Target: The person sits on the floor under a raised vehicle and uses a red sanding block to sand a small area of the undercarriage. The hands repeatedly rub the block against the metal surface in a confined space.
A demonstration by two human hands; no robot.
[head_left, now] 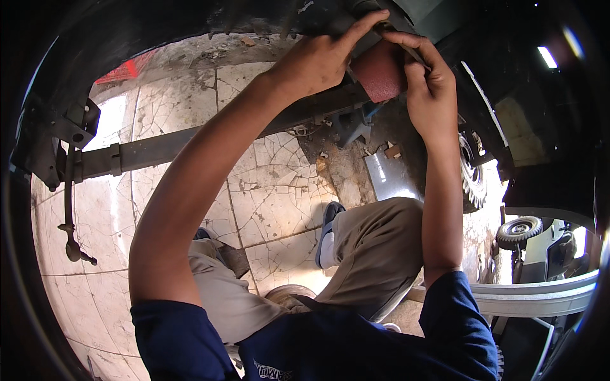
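A dull red sheet, which looks like sandpaper (pixel 379 71), hangs between my two raised hands under the dark vehicle body. My left hand (pixel 318 63) is at its left edge, index finger stretched toward a small dark part (pixel 384 26) at the top; its other fingers are curled and partly hidden. On the sheet's right side, my right hand (pixel 431 82) is closed, thumb and bent index finger pinching its edge. The right index fingertip comes close to the small part, whose kind I cannot make out.
A long dark metal bar (pixel 210 138) crosses below my forearms. A rod with a jointed end (pixel 71 235) hangs at left. Cracked tiles (pixel 273 209) cover the floor, with a grey metal plate (pixel 391 174) on it. Treaded wheels (pixel 519 232) stand at right. My knees are bent beneath me.
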